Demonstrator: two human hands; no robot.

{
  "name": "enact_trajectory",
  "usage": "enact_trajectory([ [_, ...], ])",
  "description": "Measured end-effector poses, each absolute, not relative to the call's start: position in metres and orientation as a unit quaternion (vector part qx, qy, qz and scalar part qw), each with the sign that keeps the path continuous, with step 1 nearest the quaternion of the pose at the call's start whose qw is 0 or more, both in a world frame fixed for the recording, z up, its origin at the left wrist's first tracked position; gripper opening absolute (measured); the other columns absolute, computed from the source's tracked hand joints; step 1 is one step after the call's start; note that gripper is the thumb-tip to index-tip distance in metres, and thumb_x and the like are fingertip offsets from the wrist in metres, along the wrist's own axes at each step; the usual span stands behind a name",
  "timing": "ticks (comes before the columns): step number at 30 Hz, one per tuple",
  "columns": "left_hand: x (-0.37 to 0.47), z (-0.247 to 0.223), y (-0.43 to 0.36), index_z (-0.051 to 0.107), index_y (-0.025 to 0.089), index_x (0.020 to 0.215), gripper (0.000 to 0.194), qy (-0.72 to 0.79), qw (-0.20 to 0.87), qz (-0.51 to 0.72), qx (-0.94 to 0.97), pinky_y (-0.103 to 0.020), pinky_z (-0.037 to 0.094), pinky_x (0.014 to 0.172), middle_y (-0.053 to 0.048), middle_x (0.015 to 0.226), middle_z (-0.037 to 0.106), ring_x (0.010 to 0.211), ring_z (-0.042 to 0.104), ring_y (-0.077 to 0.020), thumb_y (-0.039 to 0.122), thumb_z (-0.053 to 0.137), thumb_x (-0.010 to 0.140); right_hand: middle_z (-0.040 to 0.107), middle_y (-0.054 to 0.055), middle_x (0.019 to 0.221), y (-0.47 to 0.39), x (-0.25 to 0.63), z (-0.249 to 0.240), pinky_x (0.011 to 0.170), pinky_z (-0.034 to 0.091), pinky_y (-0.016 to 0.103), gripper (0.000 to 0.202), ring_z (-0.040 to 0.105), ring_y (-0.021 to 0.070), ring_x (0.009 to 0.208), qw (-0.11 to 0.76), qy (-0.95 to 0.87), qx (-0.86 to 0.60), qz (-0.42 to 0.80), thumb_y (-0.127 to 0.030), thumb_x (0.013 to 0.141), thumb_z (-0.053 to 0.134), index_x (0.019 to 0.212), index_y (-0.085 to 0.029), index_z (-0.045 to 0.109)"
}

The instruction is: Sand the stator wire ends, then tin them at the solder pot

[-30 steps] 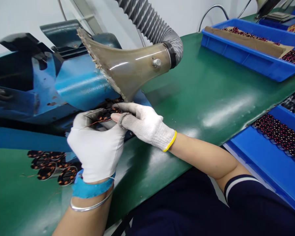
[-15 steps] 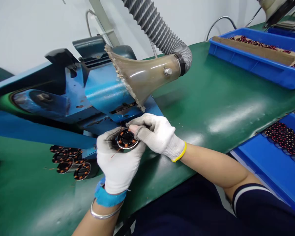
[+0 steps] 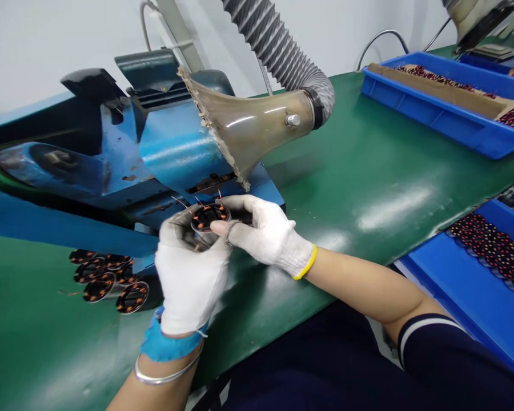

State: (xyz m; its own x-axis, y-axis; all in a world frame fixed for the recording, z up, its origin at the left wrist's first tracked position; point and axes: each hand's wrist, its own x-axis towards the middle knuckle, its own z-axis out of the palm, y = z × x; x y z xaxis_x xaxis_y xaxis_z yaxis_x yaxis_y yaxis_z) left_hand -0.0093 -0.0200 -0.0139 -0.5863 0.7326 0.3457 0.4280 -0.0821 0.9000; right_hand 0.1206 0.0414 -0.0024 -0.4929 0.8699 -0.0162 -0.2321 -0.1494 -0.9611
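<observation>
A round metal part (image 3: 209, 218) with a black inside, orange copper windings and thin loose wires sits between my gloved hands, just below the blue machine (image 3: 184, 151). My left hand (image 3: 191, 279) is wrapped round its side from below. At its right rim my right hand (image 3: 261, 228) is closed, with the bare thumb tip on the edge; whether those fingers pinch a wire is hidden. Several similar parts (image 3: 132, 297) lie on their sides on the green table (image 3: 334, 188), left of my left hand.
A clear funnel (image 3: 257, 128) on a grey ribbed hose (image 3: 278, 51) hangs over the machine's right end. One blue tray (image 3: 428, 108) of small parts stands at the back right. Another blue tray (image 3: 462, 291) with rows of dark parts lies at the lower right.
Both hands have shifted slightly left and up with the part. Its open face has tilted away from me, and loose wires now stand up from its rim.
</observation>
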Motion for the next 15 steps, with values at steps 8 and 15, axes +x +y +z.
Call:
enact_trajectory([
  [8, -0.007, 0.002, 0.0, 0.063, 0.03, 0.095, 0.041, 0.724, 0.044, 0.562, 0.397, -0.058, 0.074, 0.093, -0.005, 0.092, 0.081, 0.088, 0.083, -0.0322, 0.045, 0.095, 0.073, 0.088, 0.003, 0.118, 0.056, 0.111, -0.002, 0.117, 0.063, 0.035, 0.036, 0.079, 0.029, 0.127, 0.438, -0.541, -0.288, 0.658, -0.042, 0.084, 0.1, 0.111, -0.024, 0.085],
  [15, -0.004, 0.011, 0.0, 0.06, 0.031, 0.089, 0.038, 0.744, 0.024, 0.533, 0.402, -0.057, 0.074, 0.094, -0.004, 0.093, 0.08, 0.09, 0.082, -0.031, 0.046, 0.093, 0.076, 0.086, 0.007, 0.132, 0.058, 0.114, -0.001, 0.126, 0.058, 0.037, 0.04, 0.076, 0.0285, 0.138, 0.419, -0.561, -0.281, 0.656, -0.049, 0.093, 0.091, 0.121, -0.022, 0.083],
])
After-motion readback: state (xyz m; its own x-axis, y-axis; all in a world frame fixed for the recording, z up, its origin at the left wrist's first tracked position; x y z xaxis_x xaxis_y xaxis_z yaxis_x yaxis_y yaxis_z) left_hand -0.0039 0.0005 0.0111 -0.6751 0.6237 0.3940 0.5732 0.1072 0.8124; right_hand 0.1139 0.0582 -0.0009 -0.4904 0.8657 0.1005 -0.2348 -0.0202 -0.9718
